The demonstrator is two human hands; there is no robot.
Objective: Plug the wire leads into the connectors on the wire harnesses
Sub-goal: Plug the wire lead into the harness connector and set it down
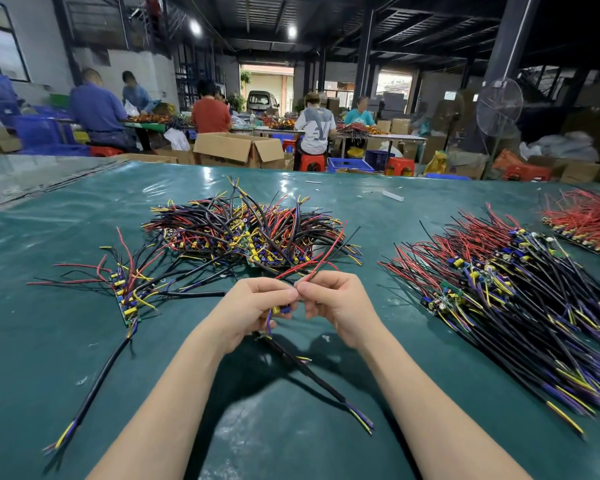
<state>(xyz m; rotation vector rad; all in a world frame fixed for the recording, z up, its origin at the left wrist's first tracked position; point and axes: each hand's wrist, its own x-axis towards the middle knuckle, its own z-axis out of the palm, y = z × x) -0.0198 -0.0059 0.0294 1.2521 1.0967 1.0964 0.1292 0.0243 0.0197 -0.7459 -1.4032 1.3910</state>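
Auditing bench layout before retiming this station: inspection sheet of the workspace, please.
Surface: green table cover, glossy and wrinkled.
Job's things: loose harness pile at centre; ordered harness pile on the right; red-lead pile far right; board strip with leads on the left.
Clutter: white scraps near the far edge.
Grips: left grip holds a harness end; right grip pinches a red lead.
Cables: black cable trails from under the grips toward the near edge.
Surroundings: seated workers, cardboard boxes, standing fan.
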